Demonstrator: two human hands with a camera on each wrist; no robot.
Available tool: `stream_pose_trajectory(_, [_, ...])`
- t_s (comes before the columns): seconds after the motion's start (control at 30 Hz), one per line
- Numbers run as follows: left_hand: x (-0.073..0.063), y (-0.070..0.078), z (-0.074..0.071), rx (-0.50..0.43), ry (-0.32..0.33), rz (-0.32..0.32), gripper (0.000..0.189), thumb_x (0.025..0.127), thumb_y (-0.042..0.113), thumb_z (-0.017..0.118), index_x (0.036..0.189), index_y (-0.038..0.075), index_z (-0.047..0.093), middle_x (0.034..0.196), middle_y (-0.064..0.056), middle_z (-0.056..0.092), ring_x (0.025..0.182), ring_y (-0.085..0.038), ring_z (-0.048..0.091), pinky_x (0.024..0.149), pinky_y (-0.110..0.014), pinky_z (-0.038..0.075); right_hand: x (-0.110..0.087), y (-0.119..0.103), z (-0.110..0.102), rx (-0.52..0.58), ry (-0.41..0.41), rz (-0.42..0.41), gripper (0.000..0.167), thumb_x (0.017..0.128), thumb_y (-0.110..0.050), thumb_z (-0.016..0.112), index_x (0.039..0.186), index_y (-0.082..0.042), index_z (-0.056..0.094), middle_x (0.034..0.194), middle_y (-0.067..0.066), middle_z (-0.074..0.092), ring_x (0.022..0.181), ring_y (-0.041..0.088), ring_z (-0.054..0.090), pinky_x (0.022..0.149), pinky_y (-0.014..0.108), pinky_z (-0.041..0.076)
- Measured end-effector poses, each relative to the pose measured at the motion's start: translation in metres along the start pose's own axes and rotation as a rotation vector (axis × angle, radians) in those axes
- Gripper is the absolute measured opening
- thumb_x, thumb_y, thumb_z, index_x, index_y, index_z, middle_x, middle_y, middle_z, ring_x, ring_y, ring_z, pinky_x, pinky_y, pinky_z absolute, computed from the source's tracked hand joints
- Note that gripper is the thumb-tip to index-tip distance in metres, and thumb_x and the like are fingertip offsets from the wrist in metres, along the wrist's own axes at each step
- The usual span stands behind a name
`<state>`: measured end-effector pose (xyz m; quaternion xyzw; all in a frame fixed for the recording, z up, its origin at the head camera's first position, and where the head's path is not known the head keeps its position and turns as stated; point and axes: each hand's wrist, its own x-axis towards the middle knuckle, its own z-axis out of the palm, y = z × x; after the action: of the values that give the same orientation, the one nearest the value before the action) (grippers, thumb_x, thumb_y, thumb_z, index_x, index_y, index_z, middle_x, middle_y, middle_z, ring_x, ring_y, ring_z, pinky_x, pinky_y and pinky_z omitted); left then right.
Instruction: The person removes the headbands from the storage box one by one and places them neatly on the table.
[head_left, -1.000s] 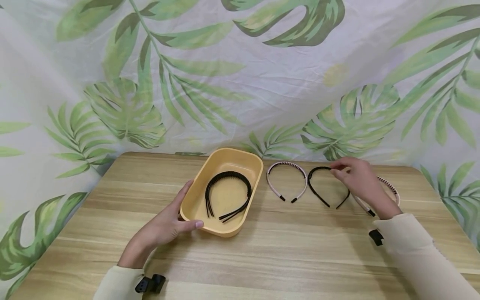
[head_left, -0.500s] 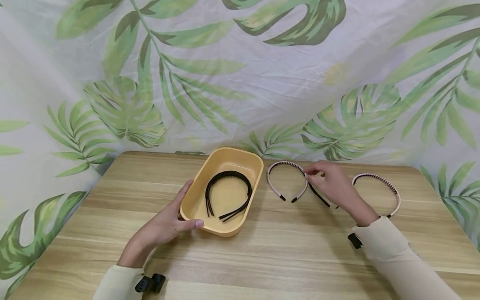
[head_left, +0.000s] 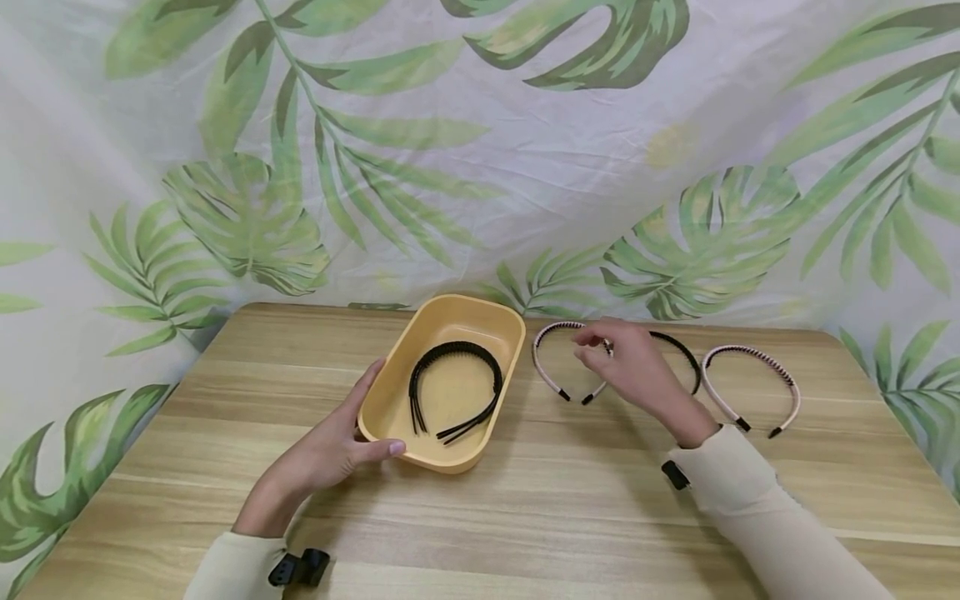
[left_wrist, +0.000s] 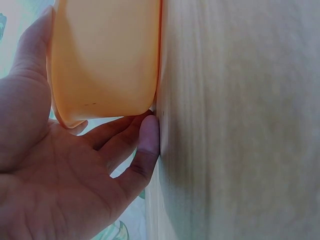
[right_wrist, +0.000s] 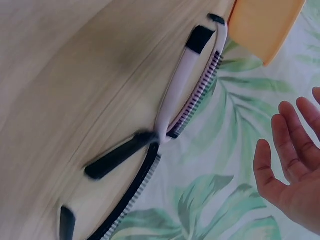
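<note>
My left hand (head_left: 322, 462) grips the near left corner of a yellow plastic basin (head_left: 480, 319), thumb over the rim. The left wrist view shows my fingers (left_wrist: 117, 142) curled against the basin's outer wall (left_wrist: 105, 55). Black headbands (head_left: 459, 347) lie overlapped inside it. Over the row of headbands to the right hovers my right hand (head_left: 637, 367), holding nothing; its fingers look relaxed in the right wrist view. Beneath and beside it are a pale striped headband (head_left: 537, 360) and a partly hidden black headband (head_left: 692, 360). A second pale headband (head_left: 791, 383) lies farther right.
All of this sits on a wood-grain table (head_left: 495, 525). A leaf-print cloth (head_left: 465, 167) hangs just behind its back edge. In the right wrist view the pale headband (right_wrist: 175, 87) and the black headband (right_wrist: 132, 197) meet end to side.
My right hand has moved left along the row, from the black headband to above the left pale one, uncovering the right pale headband. My left hand and the basin have stayed in place.
</note>
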<state>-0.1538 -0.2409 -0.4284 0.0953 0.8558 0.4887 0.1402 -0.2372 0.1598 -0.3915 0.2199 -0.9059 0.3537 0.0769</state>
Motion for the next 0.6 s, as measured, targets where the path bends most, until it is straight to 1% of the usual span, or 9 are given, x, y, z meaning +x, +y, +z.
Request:
stream_pose_trajectory(0.07, [0.000, 0.000, 0.000, 0.001, 0.000, 0.000, 0.120, 0.090, 0.032, 0.084, 0.170, 0.028, -0.005, 0.173, -0.027, 0.015, 0.136, -0.037, 0.055, 0.113, -0.048, 0.041, 0.002, -0.003, 0.003, 0.001, -0.005, -0.004, 0.014, 0.097, -0.006, 0.072, 0.109, -0.002, 0.078, 0.107, 0.015, 0.077, 0.102, 0.032, 0.068, 0.087, 0.049, 0.053])
stream_pose_trajectory(0.17, [0.000, -0.001, 0.000, 0.000, -0.001, -0.006, 0.120, 0.090, 0.031, 0.084, 0.170, 0.026, -0.005, 0.173, -0.026, 0.015, 0.136, -0.037, 0.056, 0.113, -0.047, 0.041, 0.004, -0.008, 0.008, 0.010, -0.021, -0.008, 0.014, 0.098, -0.007, 0.071, 0.108, -0.002, 0.078, 0.108, 0.016, 0.077, 0.105, 0.034, 0.068, 0.092, 0.057, 0.053])
stream_pose_trajectory(0.23, [0.000, -0.001, 0.001, 0.004, 0.001, -0.014, 0.119, 0.090, 0.030, 0.084, 0.170, 0.028, -0.004, 0.173, -0.025, 0.015, 0.136, -0.036, 0.056, 0.112, -0.045, 0.042, 0.005, -0.012, 0.012, 0.014, -0.030, -0.011, 0.014, 0.097, -0.007, 0.071, 0.109, -0.002, 0.078, 0.109, 0.017, 0.077, 0.105, 0.034, 0.068, 0.093, 0.057, 0.053])
stream_pose_trajectory(0.43, [0.000, -0.002, 0.001, 0.005, 0.002, -0.010, 0.119, 0.090, 0.030, 0.084, 0.170, 0.032, -0.004, 0.173, -0.025, 0.016, 0.136, -0.036, 0.055, 0.113, -0.050, 0.040, 0.010, -0.023, 0.023, 0.047, -0.041, -0.043, 0.013, 0.096, -0.004, 0.071, 0.107, -0.003, 0.078, 0.110, 0.016, 0.077, 0.105, 0.033, 0.068, 0.094, 0.056, 0.053])
stream_pose_trajectory(0.5, [0.000, -0.002, 0.001, 0.005, 0.001, -0.009, 0.119, 0.090, 0.031, 0.084, 0.170, 0.032, -0.004, 0.173, -0.025, 0.016, 0.137, -0.036, 0.055, 0.113, -0.046, 0.040, 0.013, -0.026, 0.027, 0.059, -0.046, -0.051, 0.013, 0.096, -0.004, 0.071, 0.107, -0.002, 0.078, 0.110, 0.016, 0.077, 0.106, 0.033, 0.068, 0.094, 0.055, 0.053])
stream_pose_trajectory(0.6, [0.000, -0.003, 0.001, 0.013, 0.006, -0.010, 0.119, 0.090, 0.032, 0.085, 0.170, 0.032, -0.004, 0.173, -0.025, 0.017, 0.136, -0.036, 0.055, 0.111, -0.031, 0.042, 0.016, -0.031, 0.031, 0.053, -0.042, -0.060, 0.015, 0.096, -0.007, 0.071, 0.108, -0.001, 0.078, 0.109, 0.015, 0.077, 0.106, 0.033, 0.069, 0.094, 0.052, 0.054])
